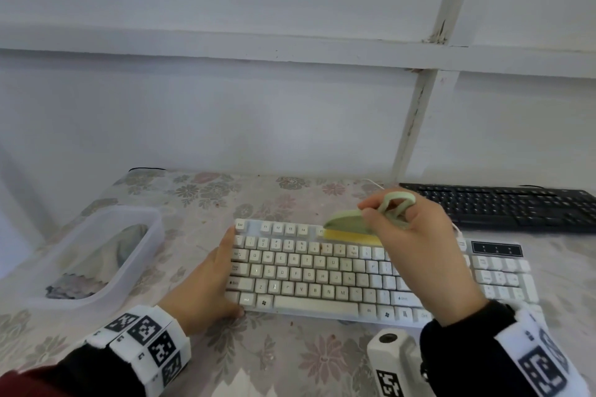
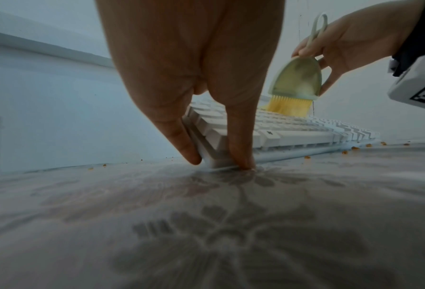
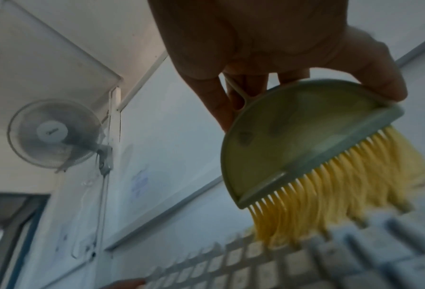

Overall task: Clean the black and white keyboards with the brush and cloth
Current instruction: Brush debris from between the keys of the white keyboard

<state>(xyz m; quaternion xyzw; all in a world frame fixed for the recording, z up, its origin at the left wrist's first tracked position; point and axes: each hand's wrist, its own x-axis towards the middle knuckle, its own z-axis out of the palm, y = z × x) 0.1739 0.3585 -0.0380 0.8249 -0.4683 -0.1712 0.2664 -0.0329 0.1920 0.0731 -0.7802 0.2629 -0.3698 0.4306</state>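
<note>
Gripping brush (image 1: 350,223), bristles touching white keyboard (image 1: 322,274).

The left hand (image 1: 206,287) lies low with its fingers (image 2: 179,136) straight, index and thumb pressed against the left end of the white keyboard (image 1: 322,271). The right hand (image 1: 422,245) is raised over the keys, fingers curled (thumb and index pinching) round the brush (image 1: 351,222). Both wrists wear marker-patterned bands over dark sleeves.

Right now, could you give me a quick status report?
Left hand braces white keyboard. Right hand grips brush, bristles on top rows. Nothing obstructing.
</note>
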